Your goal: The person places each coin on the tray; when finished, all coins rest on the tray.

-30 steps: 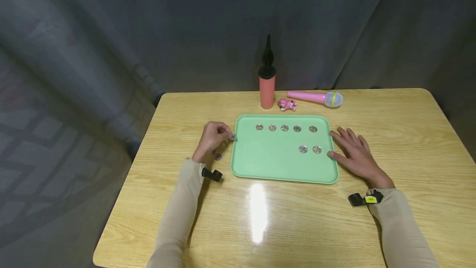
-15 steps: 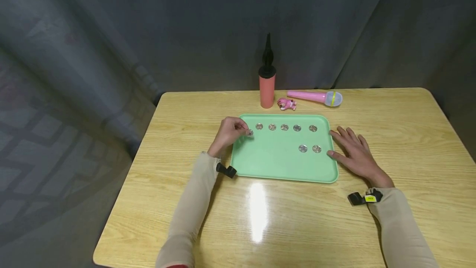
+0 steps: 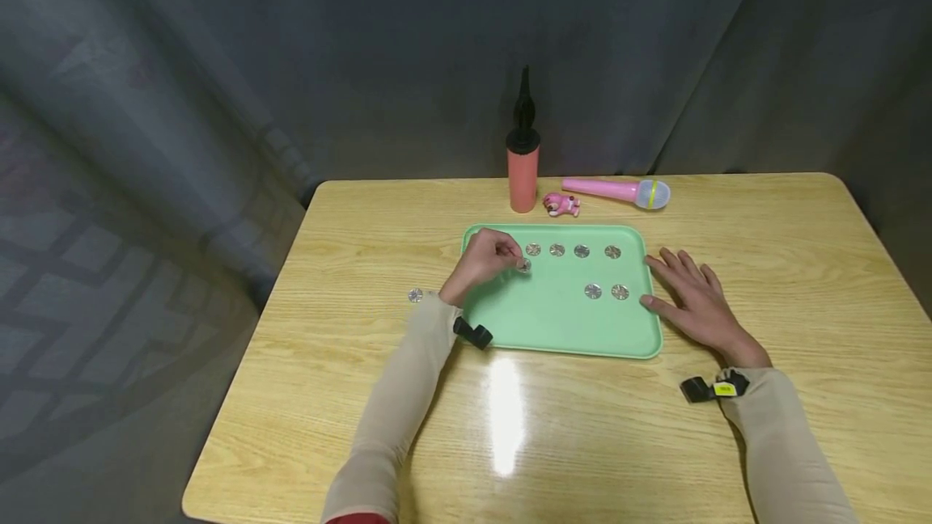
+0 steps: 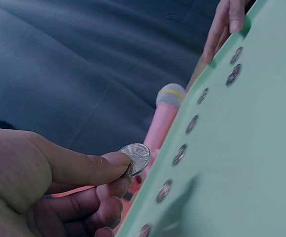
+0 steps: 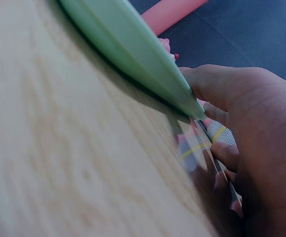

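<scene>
My left hand (image 3: 486, 259) pinches a silver coin (image 4: 137, 158) between thumb and fingers, above the left part of the light green tray (image 3: 553, 330). On the tray a row of coins (image 3: 557, 250) runs along the far side, its left end hidden by my left hand in the head view. Two more coins (image 3: 607, 292) lie nearer, towards the right. My right hand (image 3: 692, 297) rests with fingers spread at the tray's right rim, thumb and index fingertip touching it. Left of the tray, a coin (image 3: 415, 295) lies on the table, and something small beside it is mostly covered by my wrist.
Behind the tray stands a pink hand pump (image 3: 523, 176) with a black nozzle. Next to it lie a small pink toy figure (image 3: 561, 204) and a pink toy microphone (image 3: 615, 192). A dark curtain (image 3: 408, 63) hangs beyond the wooden table (image 3: 582, 443).
My left hand has carried the coin rightwards from the table beside the tray's left rim to over the tray. My right hand has stayed at the right rim.
</scene>
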A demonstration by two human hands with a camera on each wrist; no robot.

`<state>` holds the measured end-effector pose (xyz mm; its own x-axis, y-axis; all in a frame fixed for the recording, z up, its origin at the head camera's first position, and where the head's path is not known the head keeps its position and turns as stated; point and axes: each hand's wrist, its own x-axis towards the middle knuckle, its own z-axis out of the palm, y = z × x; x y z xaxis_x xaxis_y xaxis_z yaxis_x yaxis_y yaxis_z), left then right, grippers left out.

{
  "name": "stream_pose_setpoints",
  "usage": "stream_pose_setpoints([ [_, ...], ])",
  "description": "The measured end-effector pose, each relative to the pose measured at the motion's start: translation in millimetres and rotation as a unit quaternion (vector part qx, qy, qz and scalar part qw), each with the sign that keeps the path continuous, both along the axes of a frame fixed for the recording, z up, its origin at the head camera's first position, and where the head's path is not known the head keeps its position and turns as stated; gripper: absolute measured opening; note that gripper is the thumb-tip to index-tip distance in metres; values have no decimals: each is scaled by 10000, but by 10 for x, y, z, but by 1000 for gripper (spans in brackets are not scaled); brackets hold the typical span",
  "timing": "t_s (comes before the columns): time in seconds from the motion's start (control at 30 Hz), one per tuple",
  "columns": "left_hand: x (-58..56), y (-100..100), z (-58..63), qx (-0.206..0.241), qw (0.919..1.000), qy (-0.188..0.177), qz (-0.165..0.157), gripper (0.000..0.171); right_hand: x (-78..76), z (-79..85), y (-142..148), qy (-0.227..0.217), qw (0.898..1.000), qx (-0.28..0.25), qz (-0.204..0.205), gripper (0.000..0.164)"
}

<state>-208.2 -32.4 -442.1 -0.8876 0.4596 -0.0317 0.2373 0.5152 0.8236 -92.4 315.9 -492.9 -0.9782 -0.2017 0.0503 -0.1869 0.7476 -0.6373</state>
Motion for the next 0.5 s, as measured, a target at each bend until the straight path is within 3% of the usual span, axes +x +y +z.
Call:
stream_pose_setpoints([
  [0.5,120,477,-111,-230,9979,-365,-480,6,5,8,-5,-5,10000,10,-9,69],
])
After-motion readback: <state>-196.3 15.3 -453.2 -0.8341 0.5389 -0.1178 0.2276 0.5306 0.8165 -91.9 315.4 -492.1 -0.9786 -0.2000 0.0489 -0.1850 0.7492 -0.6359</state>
